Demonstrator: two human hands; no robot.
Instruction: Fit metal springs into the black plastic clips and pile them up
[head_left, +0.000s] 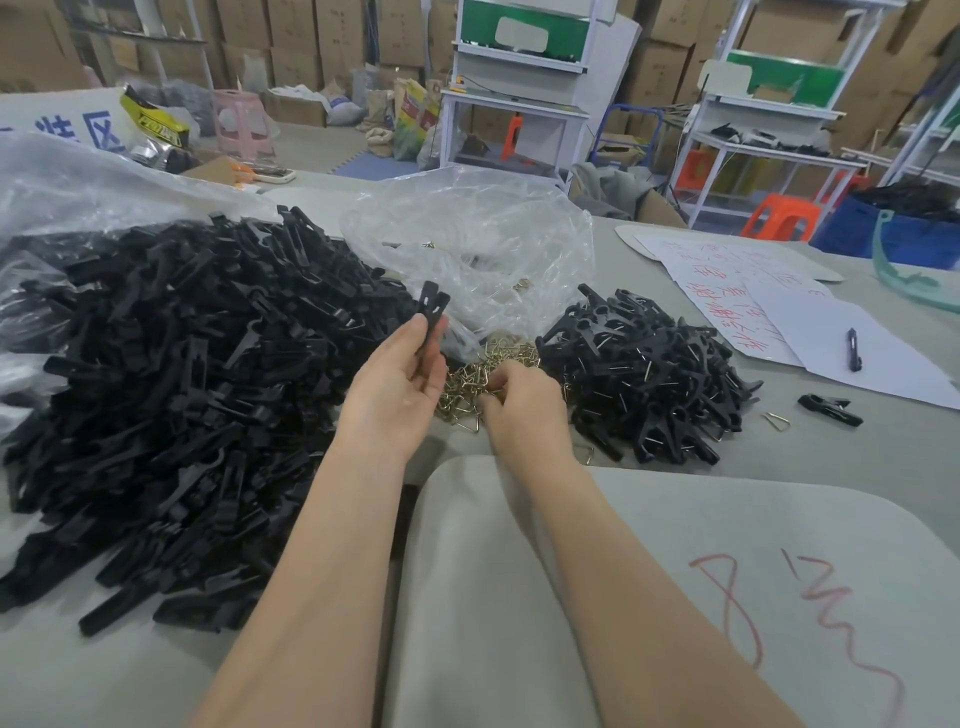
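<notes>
left hand (400, 379), palm towards the camera near the middle of the tabletop (883, 447), pinches a clip (432, 312) between thumb and fingers. the clip's upper end stands clear above the fingertips; its lower end is hidden in the grip. right hand (524, 402), just beside it, lies knuckles-up on the springs (467, 379). its fingers curl down out of sight, so whether they are clamped on a spring cannot be told. much of the spring heap is covered by both hands and by a clear bag (478, 244) behind it. loose clips (182, 389) fill the left side of the tabletop and are cut off at the left edge. a smaller finished pile (649, 374) lies right of the springs, with wire showing in some. towards the right edge lie a stray clip (830, 409), a stray spring (777, 420) and a pen (853, 349) on papers (779, 312); their red writing is too blurred to read.
</notes>
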